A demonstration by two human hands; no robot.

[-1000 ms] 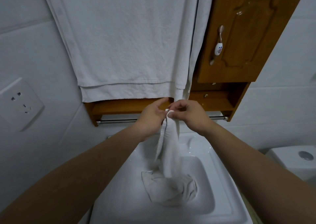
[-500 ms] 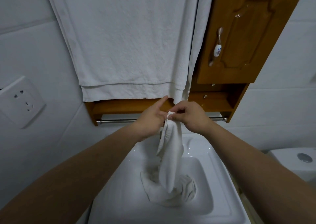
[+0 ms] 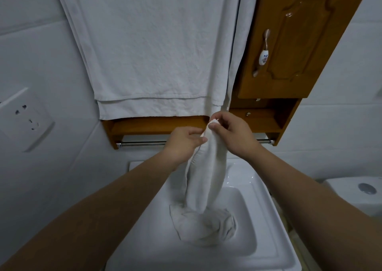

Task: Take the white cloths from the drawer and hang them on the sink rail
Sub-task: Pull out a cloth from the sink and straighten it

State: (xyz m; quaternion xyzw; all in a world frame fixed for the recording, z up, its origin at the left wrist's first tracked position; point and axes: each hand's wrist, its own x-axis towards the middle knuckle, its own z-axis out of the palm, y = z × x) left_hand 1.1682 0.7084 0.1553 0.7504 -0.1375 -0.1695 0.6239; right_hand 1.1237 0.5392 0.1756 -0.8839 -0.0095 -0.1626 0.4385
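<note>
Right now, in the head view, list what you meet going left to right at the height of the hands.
Wall socket → left end of the metal rail → left hand → white cloth → right hand → wooden cabinet.

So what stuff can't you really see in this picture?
- Middle of the shiny metal rail, head view: hidden behind the left hand and right hand.
- Sink drain, head view: covered by the crumpled white cloth bunched in the white ceramic sink.
- Top of the big white towel and wooden cabinet, head view: cut off by the top edge.
- The drawer: cannot tell which it is.
</note>
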